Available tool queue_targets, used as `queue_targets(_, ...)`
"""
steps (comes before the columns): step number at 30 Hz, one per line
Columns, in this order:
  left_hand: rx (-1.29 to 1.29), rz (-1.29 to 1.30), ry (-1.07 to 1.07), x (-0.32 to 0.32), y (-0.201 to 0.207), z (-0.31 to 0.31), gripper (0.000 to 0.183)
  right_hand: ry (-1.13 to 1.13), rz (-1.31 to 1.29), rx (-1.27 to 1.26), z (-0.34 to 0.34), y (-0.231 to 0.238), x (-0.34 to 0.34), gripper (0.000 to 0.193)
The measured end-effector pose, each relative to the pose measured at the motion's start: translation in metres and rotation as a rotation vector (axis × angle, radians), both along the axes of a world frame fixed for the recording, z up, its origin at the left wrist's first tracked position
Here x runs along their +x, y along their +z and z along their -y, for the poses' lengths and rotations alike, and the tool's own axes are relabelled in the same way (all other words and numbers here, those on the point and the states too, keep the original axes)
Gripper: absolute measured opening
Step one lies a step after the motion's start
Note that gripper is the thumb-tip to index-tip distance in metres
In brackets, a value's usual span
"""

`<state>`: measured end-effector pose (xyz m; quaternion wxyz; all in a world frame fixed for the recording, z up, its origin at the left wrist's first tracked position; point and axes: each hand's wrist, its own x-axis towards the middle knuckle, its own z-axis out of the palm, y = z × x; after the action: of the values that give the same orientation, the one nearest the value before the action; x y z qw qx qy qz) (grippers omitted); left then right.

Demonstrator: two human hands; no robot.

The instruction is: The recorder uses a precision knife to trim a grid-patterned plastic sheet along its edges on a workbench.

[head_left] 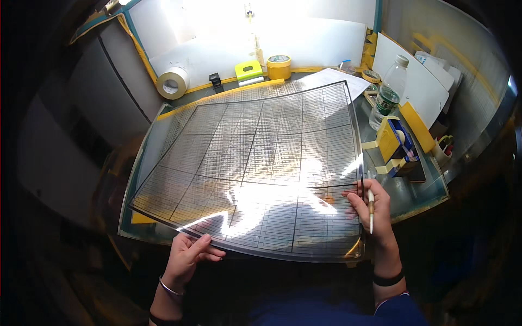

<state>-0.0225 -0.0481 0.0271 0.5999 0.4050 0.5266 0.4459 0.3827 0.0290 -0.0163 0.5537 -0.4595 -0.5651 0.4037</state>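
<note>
A large see-through film sheet (272, 149), printed with a dark grid and rows of fine lines, is held tilted over the worktable. Strong glare whitens its lower middle. My left hand (189, 255) grips its near edge left of centre, thumb on top and fingers partly hidden beneath. At the right edge, my right hand (376, 205) pinches the sheet, some fingers showing through it. A slim, pale, pen-like tool (371, 213) also rests in my right hand, its tapered end pointing toward me. Beneath the film lies another finely patterned sheet, mostly covered.
Along the back stand a white tape roll (173, 83), a black clip (216, 81), a lime-green object (248, 69) and a yellow tape roll (278, 67). Rightward are white paper (353, 85), a clear bottle (389, 92), a tape dispenser (396, 142) and a cup (442, 154) holding tools.
</note>
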Motion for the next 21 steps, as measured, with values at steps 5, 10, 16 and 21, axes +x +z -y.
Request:
queue_targets(5,0.034,-0.011,0.049,0.002,-0.005,0.009,0.048,-0.012,-0.011,0.032,0.005,0.003,-0.005,0.018)
queue_targets(10,0.126,-0.007,0.082,0.007,-0.013,0.012,0.057,-0.046,-0.075,0.048,0.01,0.006,-0.008,0.016)
queue_targets(16,0.229,-0.033,0.109,0.007,-0.025,0.015,0.055,-0.062,-0.096,0.094,0.014,0.008,-0.008,0.015)
queue_targets(21,0.277,-0.023,0.112,0.007,-0.028,0.015,0.054,-0.07,-0.112,0.13,0.014,0.004,-0.007,0.016)
